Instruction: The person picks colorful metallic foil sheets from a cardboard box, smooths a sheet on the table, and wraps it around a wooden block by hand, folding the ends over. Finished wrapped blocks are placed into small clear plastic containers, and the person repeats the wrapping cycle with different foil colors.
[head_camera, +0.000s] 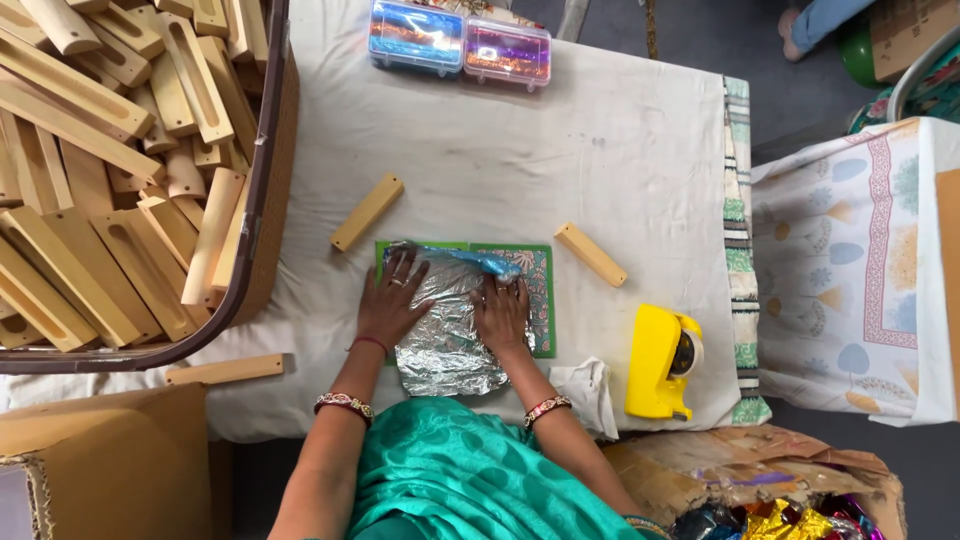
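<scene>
Left hand (392, 300) and right hand (501, 312) press flat, fingers open (nothing gripped), on the silver foil sheet (443, 335) covering the green patterned mat (538, 290) near the table's (600, 140) front edge.

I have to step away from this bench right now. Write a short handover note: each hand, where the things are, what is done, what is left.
Left hand: flat, palm down on the silver foil sheet.
Right hand: flat on the same foil, fingers near a blue plastic wrap at its top edge.
The foil lies over a green mat on the white cloth table.
Two loose wooden blocks lie beside the mat; the basket holds many more.
Yellow tape dispenser sits on the right.
Done: foil spread out.
Left: no block on the foil, nothing taped.
</scene>
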